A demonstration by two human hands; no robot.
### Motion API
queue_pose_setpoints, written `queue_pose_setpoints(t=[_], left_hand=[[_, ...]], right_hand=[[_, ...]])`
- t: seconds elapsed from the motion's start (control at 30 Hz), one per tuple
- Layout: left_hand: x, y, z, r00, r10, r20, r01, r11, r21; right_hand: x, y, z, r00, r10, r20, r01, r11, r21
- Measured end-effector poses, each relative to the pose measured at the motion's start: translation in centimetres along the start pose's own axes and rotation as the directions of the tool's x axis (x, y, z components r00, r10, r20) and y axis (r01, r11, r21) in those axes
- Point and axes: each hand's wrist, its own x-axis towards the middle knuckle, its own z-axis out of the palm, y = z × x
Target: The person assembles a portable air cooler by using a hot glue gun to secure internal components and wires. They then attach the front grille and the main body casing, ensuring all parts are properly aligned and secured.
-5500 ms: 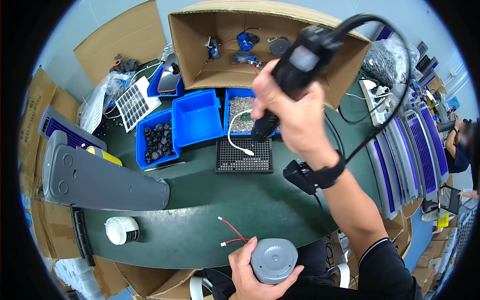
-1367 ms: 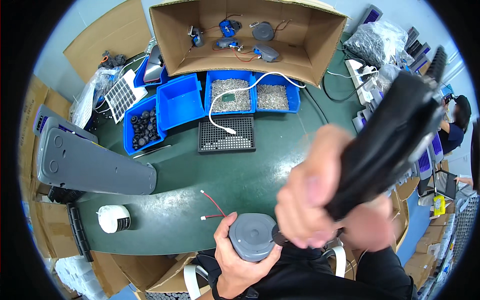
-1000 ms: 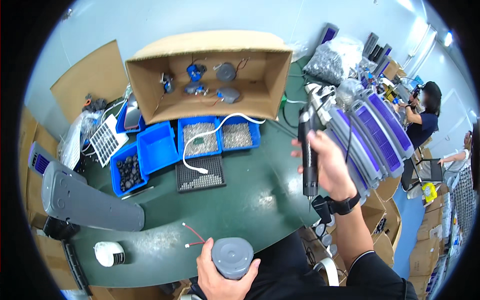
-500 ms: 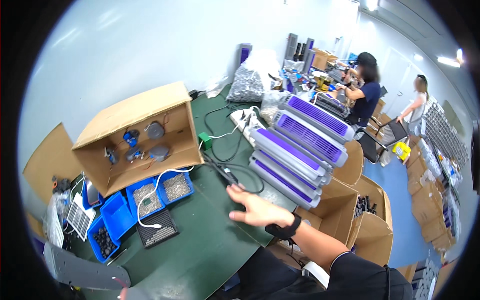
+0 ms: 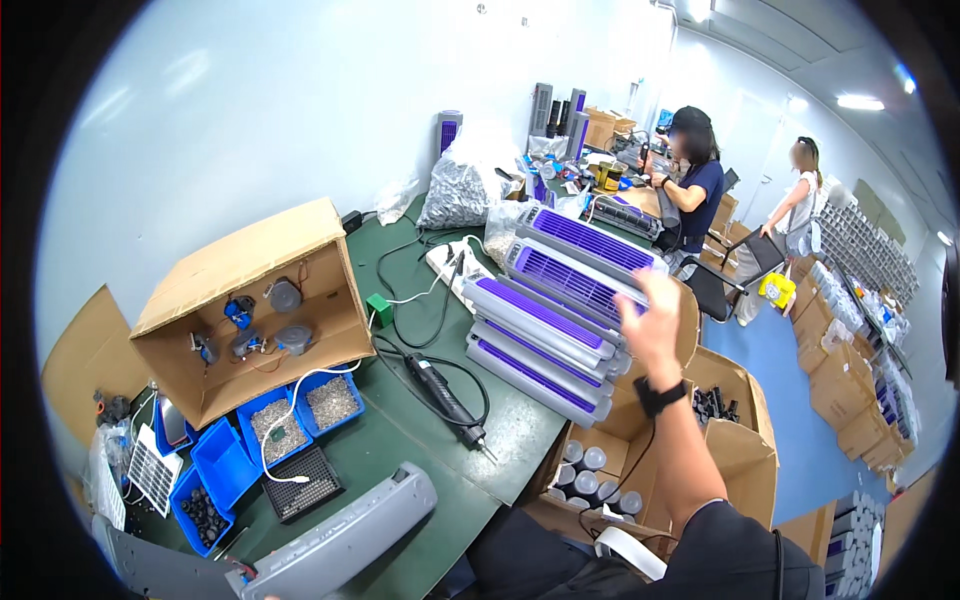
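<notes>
My right hand (image 5: 652,320) is raised at the right end of a stack of grey-and-purple slotted units (image 5: 570,285). Its fingers are spread and nothing shows between them; whether they touch the units I cannot tell. Of my left hand only a sliver of fingertip shows at the bottom edge, beside a long grey housing (image 5: 345,535) that slants up to the right over the table's near side. Its grip is hidden. A black electric screwdriver (image 5: 440,395) with a cable lies on the green table (image 5: 420,440), its bit pointing toward me.
A cardboard box on its side (image 5: 250,270) holds small motors with wires. Blue bins (image 5: 225,450) contain screws and black parts. Open cartons (image 5: 670,430) stand at the table's right, one with grey cylinders (image 5: 590,480). Another grey part (image 5: 150,565) lies lower left. Two people are farther back.
My right hand has moved from beside the screwdriver up and right to the stacked units. The long grey housing has come into view at the bottom. The view has shifted slightly.
</notes>
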Motion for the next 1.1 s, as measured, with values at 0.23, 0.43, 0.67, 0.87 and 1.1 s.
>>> queue_pose_setpoints(t=[0.23,0.43,0.67,0.87,1.1], left_hand=[[1.6,-1.6,-4.2,0.932,-0.263,0.249,0.072,0.809,0.583],[1.2,-2.2,-4.2,0.891,-0.126,0.436,-0.253,0.659,0.709],[1.6,-0.8,-4.1,0.882,-0.142,0.448,-0.218,0.721,0.658],[1.4,2.4,-4.2,0.922,-0.043,0.385,-0.229,0.741,0.631],[-1.7,8.3,1.4,0.695,0.282,0.661,-0.654,0.632,0.417]], right_hand=[[5.3,3.9,-4.1,0.763,0.614,0.201,-0.596,0.789,-0.147],[0.5,6.6,-3.8,0.606,0.693,0.392,-0.712,0.691,-0.122],[-1.1,5.2,-2.9,0.516,0.664,0.541,-0.848,0.306,0.433],[-1.0,3.7,-3.5,0.789,0.486,0.376,-0.603,0.494,0.626],[1.2,-6.4,-12.1,0.952,0.056,0.3,-0.228,0.782,0.579]])
